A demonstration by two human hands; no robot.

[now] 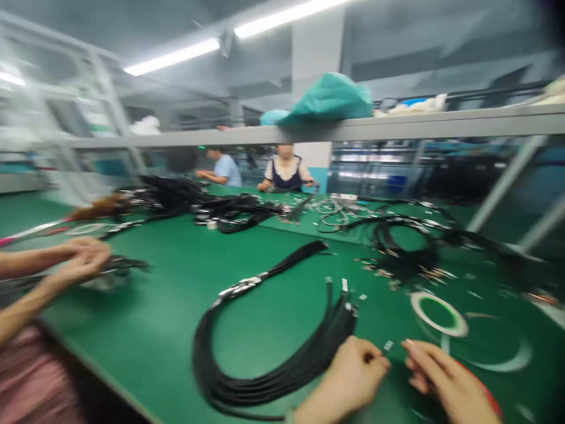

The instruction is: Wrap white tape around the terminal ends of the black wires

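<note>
My left hand [353, 374] is curled near the table's front edge, fingertips pinched on a small metal piece [388, 345] that I can barely make out. My right hand [445, 380] lies just to its right, fingers bent and close together, nothing clearly in it. A bundle of black cables [247, 377] curves in a loop right beside my left hand, its tagged ends [344, 294] pointing away from me. The picture is smeared by motion.
A green table [168, 330] carries a white tape ring [436, 315], more black cable heaps [233, 209] and loose wires [397, 247]. A co-worker's hands [82, 259] work at the left. Two people sit at the far side. A shelf [397, 126] runs overhead.
</note>
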